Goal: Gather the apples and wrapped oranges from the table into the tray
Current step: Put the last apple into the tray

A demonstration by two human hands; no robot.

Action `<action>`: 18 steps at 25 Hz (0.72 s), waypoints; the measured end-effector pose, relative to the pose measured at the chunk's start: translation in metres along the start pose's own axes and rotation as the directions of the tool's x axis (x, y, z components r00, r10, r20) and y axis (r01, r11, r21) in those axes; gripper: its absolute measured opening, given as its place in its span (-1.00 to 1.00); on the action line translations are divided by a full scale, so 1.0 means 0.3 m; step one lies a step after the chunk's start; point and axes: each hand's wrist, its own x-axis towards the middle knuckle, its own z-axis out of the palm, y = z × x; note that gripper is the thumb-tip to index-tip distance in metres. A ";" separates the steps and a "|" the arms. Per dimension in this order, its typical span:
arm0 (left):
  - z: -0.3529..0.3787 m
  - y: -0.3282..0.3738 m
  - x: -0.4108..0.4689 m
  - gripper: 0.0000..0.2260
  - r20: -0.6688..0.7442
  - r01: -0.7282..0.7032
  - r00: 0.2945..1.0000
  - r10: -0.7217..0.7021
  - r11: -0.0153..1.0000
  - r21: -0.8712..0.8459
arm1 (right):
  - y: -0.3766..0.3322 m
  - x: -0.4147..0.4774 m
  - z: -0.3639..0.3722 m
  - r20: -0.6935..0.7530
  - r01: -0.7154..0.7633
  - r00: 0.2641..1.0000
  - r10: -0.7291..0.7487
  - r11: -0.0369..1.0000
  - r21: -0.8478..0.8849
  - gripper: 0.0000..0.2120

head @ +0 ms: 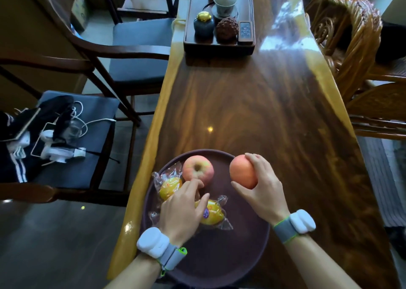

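Observation:
A round dark purple tray [219, 266] lies at the near end of the wooden table. In it rest a pink-red apple [196, 169] at the far side and two oranges in clear wrappers, one [168, 184] at the left and one [212, 214] in the middle. My left hand [183, 209] hovers over the tray with fingers spread, its fingertips touching the near side of the apple and partly covering both oranges. My right hand [262, 190] grips a second apple [242, 171] just above the tray's far right rim.
A dark rectangular tea tray [189, 45] with a lidded cup, a small jar and a brown ornament stands at the table's far end. Wooden chairs with blue cushions line the left; one cushion [87, 157] holds cables and clothes. A carved chair [351, 36] stands on the right.

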 end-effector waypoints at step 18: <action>-0.005 -0.104 -0.149 -0.80 0.047 -0.059 0.997 0.057 0.998 0.037 | 0.039 -0.082 0.150 0.203 0.173 0.971 -0.125 0.955 -0.240 -0.28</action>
